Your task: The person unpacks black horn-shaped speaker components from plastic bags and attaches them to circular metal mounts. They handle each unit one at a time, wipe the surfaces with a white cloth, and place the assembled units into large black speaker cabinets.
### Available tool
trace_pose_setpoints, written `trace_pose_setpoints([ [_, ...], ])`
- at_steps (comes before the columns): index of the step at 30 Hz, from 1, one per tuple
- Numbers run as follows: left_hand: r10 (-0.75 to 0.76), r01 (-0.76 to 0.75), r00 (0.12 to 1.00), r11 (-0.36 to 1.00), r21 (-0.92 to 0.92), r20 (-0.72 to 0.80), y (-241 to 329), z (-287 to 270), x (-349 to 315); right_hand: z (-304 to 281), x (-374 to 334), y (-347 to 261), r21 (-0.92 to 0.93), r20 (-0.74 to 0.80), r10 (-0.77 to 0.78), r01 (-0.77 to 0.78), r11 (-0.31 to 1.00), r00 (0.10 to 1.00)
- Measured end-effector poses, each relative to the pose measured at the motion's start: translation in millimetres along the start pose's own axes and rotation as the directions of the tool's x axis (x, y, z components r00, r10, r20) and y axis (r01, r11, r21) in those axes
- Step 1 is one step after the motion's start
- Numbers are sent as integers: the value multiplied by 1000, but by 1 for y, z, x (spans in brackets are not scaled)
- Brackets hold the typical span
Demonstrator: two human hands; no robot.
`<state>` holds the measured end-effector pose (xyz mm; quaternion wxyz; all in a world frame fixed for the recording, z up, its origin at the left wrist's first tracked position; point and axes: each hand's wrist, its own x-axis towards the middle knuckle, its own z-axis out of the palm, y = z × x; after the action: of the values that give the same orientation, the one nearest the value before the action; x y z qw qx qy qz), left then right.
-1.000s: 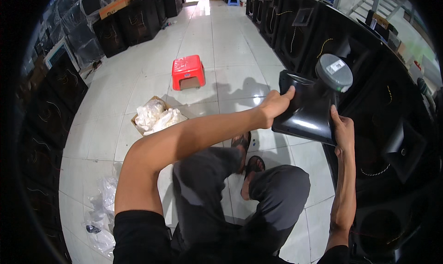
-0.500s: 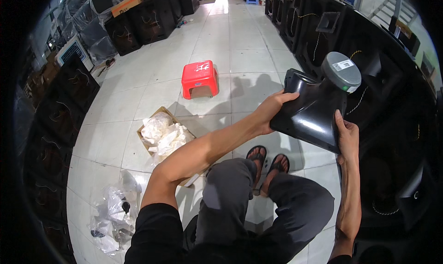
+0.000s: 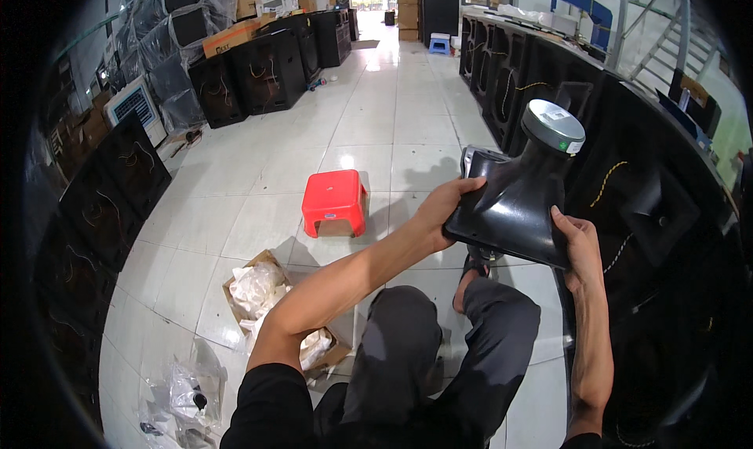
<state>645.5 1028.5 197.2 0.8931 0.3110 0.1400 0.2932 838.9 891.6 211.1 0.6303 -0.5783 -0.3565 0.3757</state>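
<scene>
Since the earlier frame our view had lifted, so the red stool [image 3: 336, 202] sat nearer the middle and the black horn speaker [image 3: 514, 206] we held rode higher, in front of the row of black cabinets [image 3: 643, 214]. Our left hand [image 3: 441, 210] gripped its flat mouth at the left edge, our right hand [image 3: 579, 241] clasped the right corner, the two hands well apart. A cardboard box [image 3: 263, 292] of white wrapping lay by our knees.
</scene>
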Motion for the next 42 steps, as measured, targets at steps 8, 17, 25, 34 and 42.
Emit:
trace_pose_setpoints([
  [8,-4,4,994,1000,2,-108,66,-54,61,44,107,9,-41,90,-11,15,999,996],
  [17,127,-135,959,991,-15,-254,149,-98,141,103,264,17,35,249,-35,27,999,968],
  [25,171,-184,907,983,3,-385,210,-144,225,141,400,40,75,334,-1,-25,997,943],
  [34,219,-207,859,975,79,-463,285,-200,328,184,549,53,79,393,-37,6,997,919],
  [42,326,-319,756,941,116,-567,363,-256,405,246,684,48,50,538,-16,-13,999,843],
])
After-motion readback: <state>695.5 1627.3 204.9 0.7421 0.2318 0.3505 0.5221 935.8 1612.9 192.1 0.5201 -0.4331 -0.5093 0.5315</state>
